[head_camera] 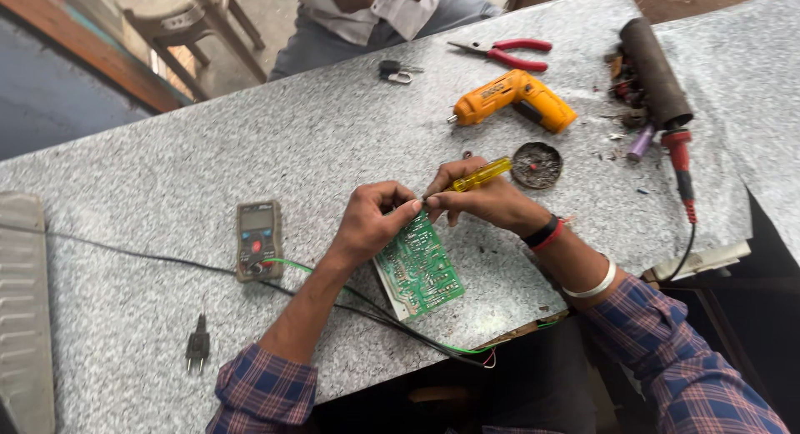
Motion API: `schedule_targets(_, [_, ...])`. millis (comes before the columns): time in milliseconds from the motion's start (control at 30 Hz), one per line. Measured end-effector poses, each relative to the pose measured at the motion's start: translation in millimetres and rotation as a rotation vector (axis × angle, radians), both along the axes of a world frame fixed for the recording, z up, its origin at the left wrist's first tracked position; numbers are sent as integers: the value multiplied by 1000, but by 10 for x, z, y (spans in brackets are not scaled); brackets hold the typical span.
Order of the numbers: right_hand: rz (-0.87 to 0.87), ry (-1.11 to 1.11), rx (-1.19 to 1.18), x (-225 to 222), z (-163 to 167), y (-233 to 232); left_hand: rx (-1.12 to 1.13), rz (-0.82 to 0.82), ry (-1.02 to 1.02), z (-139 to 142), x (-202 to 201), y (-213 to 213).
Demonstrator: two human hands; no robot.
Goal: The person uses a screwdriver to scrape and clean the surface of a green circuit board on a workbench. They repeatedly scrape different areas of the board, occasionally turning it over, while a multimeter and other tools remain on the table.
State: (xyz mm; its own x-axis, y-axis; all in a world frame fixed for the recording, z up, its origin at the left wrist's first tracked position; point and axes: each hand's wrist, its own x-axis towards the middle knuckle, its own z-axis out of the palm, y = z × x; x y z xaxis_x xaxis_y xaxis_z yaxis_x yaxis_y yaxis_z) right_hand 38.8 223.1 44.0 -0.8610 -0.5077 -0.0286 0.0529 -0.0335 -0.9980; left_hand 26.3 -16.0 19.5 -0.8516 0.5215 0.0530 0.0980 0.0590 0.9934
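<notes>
- The left hand (373,221) pinches the top edge of a green printed circuit board (418,269), its fingers (406,209) pressed together on the rim and tilting the board up off the surface.
- The right hand (483,202) closes its fingers around a yellow translucent-handled screwdriver (479,175), the tip meeting the board just beside the left fingertips.
- The step in hand looks like probing or loosening something at the board's upper edge; the next move would likely call for a steady board and light, exact pressure at the tip.
- Below the fingers, green and black wires (367,305) trail from the board toward the near edge of the speckled grey surface (167,175).
- Left of the fingers lies a brown handheld multimeter (257,239); further out, a small black plug (197,348).
- Beyond the right fingers sit a round dark tin (536,165), an orange cordless screwdriver (515,99) and red-handled pliers (504,52).
- Far right, a dark cylindrical roll (655,71) rests above a red-handled soldering iron (682,167).
- Another person sits across the surface.
</notes>
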Motion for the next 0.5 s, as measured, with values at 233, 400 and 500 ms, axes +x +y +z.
schedule_targets(233, [-36,-29,87,-17,-9,-61,-226,45,95,56,-30,-46])
schedule_targets(400, [-56,-28,74,-34,-58,-51,-226,57,101,57,-32,-47])
schedule_targets(500, [-46,1,114,-20,-121,-43,-229,109,203,-1,-24,-35])
